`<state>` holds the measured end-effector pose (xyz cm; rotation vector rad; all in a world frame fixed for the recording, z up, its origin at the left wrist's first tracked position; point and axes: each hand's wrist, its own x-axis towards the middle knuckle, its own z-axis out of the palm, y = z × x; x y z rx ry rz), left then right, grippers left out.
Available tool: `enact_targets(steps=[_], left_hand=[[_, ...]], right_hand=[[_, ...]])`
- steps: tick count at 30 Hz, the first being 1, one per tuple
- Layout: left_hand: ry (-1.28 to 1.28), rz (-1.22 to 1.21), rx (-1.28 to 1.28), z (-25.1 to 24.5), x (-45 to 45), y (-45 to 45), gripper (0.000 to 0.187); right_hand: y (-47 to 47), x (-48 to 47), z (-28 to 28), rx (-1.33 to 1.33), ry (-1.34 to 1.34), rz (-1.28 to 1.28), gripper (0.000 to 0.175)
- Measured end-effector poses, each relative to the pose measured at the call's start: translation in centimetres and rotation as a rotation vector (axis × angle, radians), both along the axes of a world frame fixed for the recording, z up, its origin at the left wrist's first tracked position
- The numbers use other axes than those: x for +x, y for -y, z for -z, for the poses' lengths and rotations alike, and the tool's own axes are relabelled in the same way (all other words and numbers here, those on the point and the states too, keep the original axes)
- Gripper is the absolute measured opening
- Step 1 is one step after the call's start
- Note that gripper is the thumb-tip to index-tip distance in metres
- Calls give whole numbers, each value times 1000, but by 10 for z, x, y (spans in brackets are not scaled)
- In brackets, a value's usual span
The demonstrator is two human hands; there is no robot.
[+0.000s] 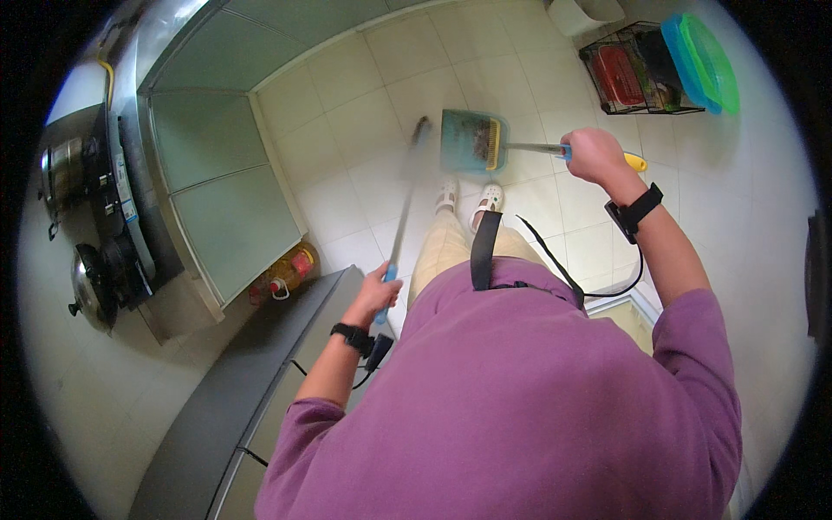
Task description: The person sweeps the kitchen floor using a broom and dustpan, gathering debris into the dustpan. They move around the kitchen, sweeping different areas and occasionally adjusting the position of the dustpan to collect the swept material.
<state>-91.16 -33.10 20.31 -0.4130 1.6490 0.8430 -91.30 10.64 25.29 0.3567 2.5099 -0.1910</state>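
Note:
My left hand (379, 293) grips the blue handle of a broom (402, 224). The broom's thin shaft runs away from me to a dark, motion-blurred head (421, 129) over the tiles, left of the dustpan and apart from it. In my right hand (595, 156) is the long handle of a teal dustpan (463, 144), its yellow end sticking out past my fist. Dark hair or dust lies inside the pan. A yellow comb-like row of teeth (494, 144) lines the pan's handle side. The pan is just beyond my shoes, at floor level.
Pale tiles (416, 84) cover the floor. Frosted-front cabinets (224, 195) stand left, with a pot (64, 175) and a lidded pan (92, 286) on the stove. An oil bottle (292, 272) stands beside a dark counter (221, 383). A black wire rack (640, 107) holds baskets, near green and blue basins (705, 63).

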Motion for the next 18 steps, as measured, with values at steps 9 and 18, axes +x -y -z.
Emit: enact_targets(steps=[9,18], left_hand=[[181,-266,141,-46,-13,42,58],[-5,-112,-42,-21,-35,40,62]], right_hand=[[-1,-1,-7,2,-4,7,16],[0,-1,-7,6,-22,24,16]])
